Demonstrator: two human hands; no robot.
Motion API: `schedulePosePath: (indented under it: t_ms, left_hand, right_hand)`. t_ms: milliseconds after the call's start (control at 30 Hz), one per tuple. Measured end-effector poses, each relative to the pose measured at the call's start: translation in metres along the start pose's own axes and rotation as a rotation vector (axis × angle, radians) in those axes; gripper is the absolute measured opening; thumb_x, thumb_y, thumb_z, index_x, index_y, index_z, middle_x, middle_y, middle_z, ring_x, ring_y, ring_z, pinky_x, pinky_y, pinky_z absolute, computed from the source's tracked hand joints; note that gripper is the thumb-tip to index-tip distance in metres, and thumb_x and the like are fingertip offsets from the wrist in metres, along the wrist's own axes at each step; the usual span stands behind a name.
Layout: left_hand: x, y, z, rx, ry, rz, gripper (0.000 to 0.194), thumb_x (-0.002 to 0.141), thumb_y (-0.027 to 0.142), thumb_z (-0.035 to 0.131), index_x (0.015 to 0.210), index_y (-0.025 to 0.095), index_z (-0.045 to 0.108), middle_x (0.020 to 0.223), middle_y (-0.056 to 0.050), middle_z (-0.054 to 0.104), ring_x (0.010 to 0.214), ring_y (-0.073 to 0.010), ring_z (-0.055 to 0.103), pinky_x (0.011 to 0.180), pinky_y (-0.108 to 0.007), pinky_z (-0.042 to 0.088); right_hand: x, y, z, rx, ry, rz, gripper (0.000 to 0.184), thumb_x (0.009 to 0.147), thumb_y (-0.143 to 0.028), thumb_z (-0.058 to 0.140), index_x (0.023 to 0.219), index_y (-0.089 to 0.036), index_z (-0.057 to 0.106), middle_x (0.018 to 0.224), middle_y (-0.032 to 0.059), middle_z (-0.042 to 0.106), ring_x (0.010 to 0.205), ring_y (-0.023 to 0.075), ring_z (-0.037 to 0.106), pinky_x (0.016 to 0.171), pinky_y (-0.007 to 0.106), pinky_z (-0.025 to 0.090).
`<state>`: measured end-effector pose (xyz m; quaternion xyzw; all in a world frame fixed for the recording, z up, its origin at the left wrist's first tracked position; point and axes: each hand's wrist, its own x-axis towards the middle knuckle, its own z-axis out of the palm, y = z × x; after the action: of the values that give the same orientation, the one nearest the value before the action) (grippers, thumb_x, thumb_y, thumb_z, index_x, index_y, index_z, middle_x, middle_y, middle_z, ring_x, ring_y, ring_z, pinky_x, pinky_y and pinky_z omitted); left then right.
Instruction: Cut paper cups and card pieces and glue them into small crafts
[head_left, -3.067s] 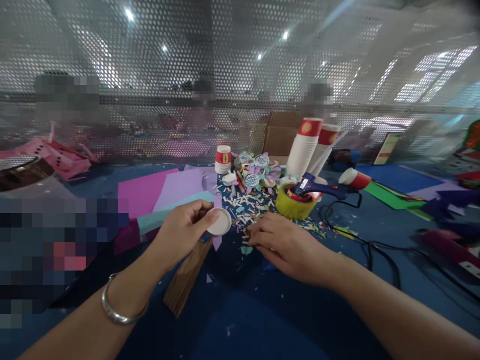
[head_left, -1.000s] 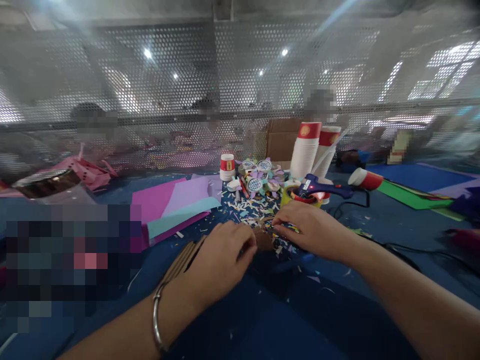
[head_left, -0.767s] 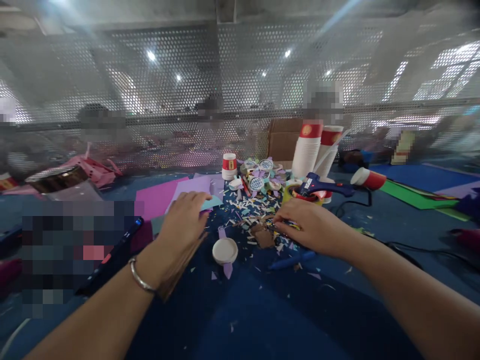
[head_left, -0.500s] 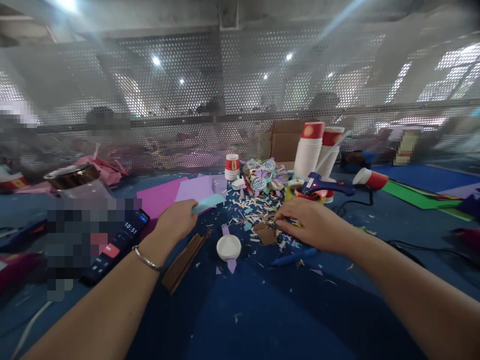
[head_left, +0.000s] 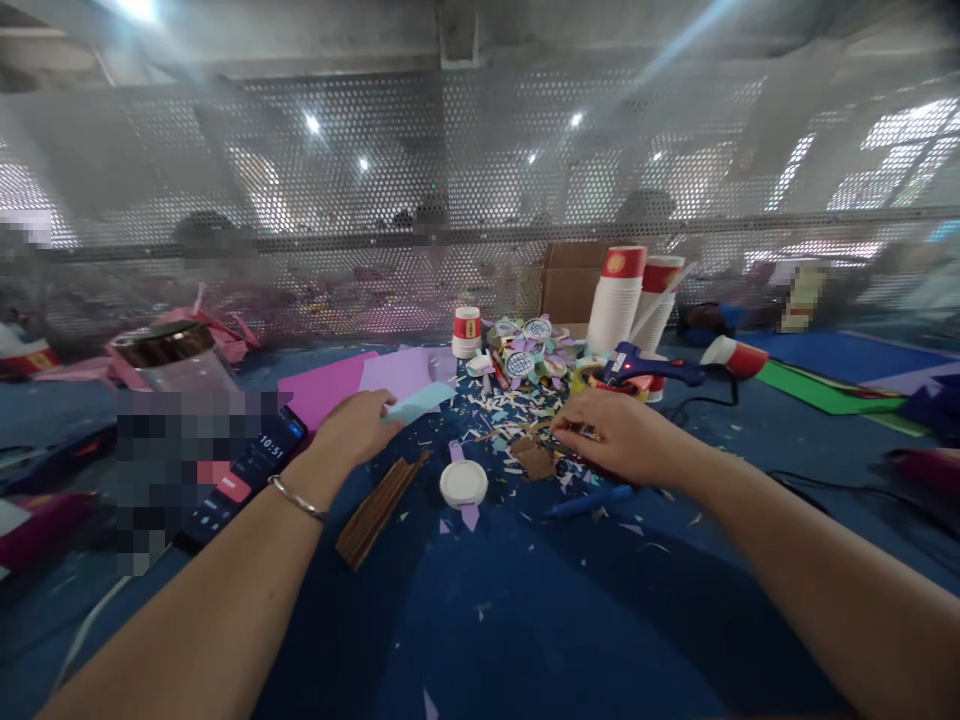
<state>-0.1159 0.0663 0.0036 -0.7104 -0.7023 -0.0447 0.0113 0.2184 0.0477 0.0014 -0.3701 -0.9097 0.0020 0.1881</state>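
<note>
My left hand (head_left: pixel 356 430) has its fingers closed on the left end of a light blue sheet of paper (head_left: pixel 421 400), beside purple and magenta sheets. My right hand (head_left: pixel 611 430) rests at the right edge of the paper scraps (head_left: pixel 510 412), its fingers curled and pressed together; whatever they hold is hidden. Between the hands lies a white round cup-bottom piece (head_left: pixel 463 483) with a purple paper strip sticking out at both ends. A brown corrugated cardboard strip (head_left: pixel 381 510) lies left of it, a small cardboard piece (head_left: pixel 535 458) right of it. A blue pen (head_left: pixel 589 502) lies below my right hand.
Behind the scraps is a pile of small paper pieces (head_left: pixel 521 363) and a cup (head_left: pixel 466 332). A glue gun (head_left: pixel 649 366) rests on a yellow tape roll, beside tall cup stacks (head_left: pixel 616 300). Left are a phone (head_left: pixel 255 465) and a jar (head_left: pixel 176 360).
My left hand has let go of the white cup piece, which now lies on the table, and moved left to grasp the light blue paper. My right hand has shifted slightly right.
</note>
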Motion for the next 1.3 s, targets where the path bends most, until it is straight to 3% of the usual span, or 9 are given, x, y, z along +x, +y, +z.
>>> schedulePosePath:
  t_ms: [233, 333, 467, 667, 767, 833, 933, 1133, 1300]
  left_hand:
    - [0.000, 0.001, 0.001, 0.040, 0.074, -0.123, 0.063, 0.072, 0.054, 0.065, 0.122, 0.016, 0.063, 0.119, -0.023, 0.065, 0.114, -0.0464, 0.054, 0.089, -0.055, 0.042]
    - [0.001, 0.002, -0.001, -0.001, 0.097, -0.106, 0.050, 0.072, 0.049, 0.064, 0.111, 0.018, 0.068, 0.102, -0.018, 0.072, 0.099, -0.0418, 0.063, 0.082, -0.051, 0.044]
    - [-0.007, 0.013, -0.014, -0.101, 0.208, 0.086, 0.025, 0.082, 0.031, 0.054, 0.096, 0.019, 0.071, 0.094, -0.010, 0.073, 0.092, -0.0282, 0.065, 0.079, -0.038, 0.047]
    - [-0.039, 0.051, -0.042, -0.271, 0.487, 0.388, 0.025, 0.090, 0.025, 0.051, 0.104, 0.024, 0.072, 0.097, -0.005, 0.067, 0.097, -0.0198, 0.058, 0.088, -0.033, 0.044]
    - [-0.054, 0.069, -0.050, -0.543, 0.707, 0.589, 0.017, 0.086, 0.019, 0.059, 0.093, 0.024, 0.073, 0.087, -0.003, 0.068, 0.086, -0.0186, 0.059, 0.086, -0.035, 0.044]
    - [-0.059, 0.079, -0.048, -0.872, 0.679, 0.475, 0.009, 0.080, 0.017, 0.067, 0.086, 0.024, 0.071, 0.085, -0.001, 0.068, 0.085, -0.0173, 0.058, 0.080, -0.032, 0.045]
    - [-0.062, 0.093, -0.036, -1.447, 0.286, 0.291, 0.011, 0.075, 0.022, 0.073, 0.082, 0.022, 0.064, 0.077, 0.002, 0.066, 0.065, -0.0126, 0.057, 0.056, -0.024, 0.045]
    - [-0.067, 0.105, -0.024, -1.595, 0.079, 0.270, 0.015, 0.074, 0.025, 0.073, 0.075, 0.020, 0.059, 0.070, 0.003, 0.063, 0.065, -0.0096, 0.058, 0.060, -0.021, 0.047]
    - [-0.056, 0.086, -0.049, -1.526, 0.194, 0.236, 0.012, 0.074, 0.027, 0.068, 0.071, 0.020, 0.059, 0.074, 0.001, 0.062, 0.070, -0.0122, 0.060, 0.064, -0.025, 0.049]
  right_hand:
    - [0.001, 0.000, 0.001, 0.008, 0.012, -0.019, 0.021, 0.091, -0.024, 0.048, 0.084, -0.018, 0.067, 0.087, 0.0083, 0.070, 0.083, 0.0226, 0.062, 0.077, 0.038, 0.050]
    - [0.000, 0.000, 0.002, 0.016, 0.031, -0.019, 0.021, 0.091, -0.024, 0.048, 0.084, -0.018, 0.067, 0.086, 0.0086, 0.070, 0.082, 0.0229, 0.062, 0.076, 0.038, 0.050]
    - [-0.001, -0.002, -0.002, 0.035, 0.065, -0.018, 0.022, 0.091, -0.024, 0.048, 0.082, -0.018, 0.067, 0.084, 0.0083, 0.070, 0.081, 0.0225, 0.062, 0.077, 0.038, 0.049]
    - [0.000, -0.012, -0.016, 0.085, 0.201, 0.044, 0.021, 0.092, -0.026, 0.048, 0.089, -0.017, 0.067, 0.087, 0.0082, 0.069, 0.084, 0.0221, 0.064, 0.073, 0.035, 0.049]
    - [0.000, -0.017, -0.022, 0.123, 0.272, 0.083, 0.021, 0.094, -0.026, 0.049, 0.096, -0.017, 0.067, 0.093, 0.0078, 0.070, 0.085, 0.0208, 0.065, 0.073, 0.032, 0.050]
    - [-0.001, -0.022, -0.024, 0.212, 0.310, 0.107, 0.020, 0.094, -0.028, 0.052, 0.101, -0.018, 0.067, 0.096, 0.0065, 0.070, 0.084, 0.0193, 0.065, 0.073, 0.031, 0.051]
    - [-0.002, -0.032, -0.024, 0.400, 0.315, 0.077, 0.021, 0.090, -0.030, 0.060, 0.108, -0.018, 0.064, 0.091, 0.0049, 0.068, 0.075, 0.0163, 0.064, 0.068, 0.028, 0.051]
    - [0.002, -0.049, -0.025, 0.320, 0.327, -0.095, 0.006, 0.090, -0.019, 0.059, 0.087, -0.018, 0.064, 0.079, 0.0034, 0.059, 0.073, 0.0165, 0.056, 0.065, 0.029, 0.046]
    - [-0.004, -0.054, -0.034, 0.084, 0.402, -0.108, 0.009, 0.091, -0.019, 0.057, 0.087, -0.015, 0.064, 0.094, 0.0097, 0.059, 0.087, 0.0209, 0.056, 0.075, 0.035, 0.047]
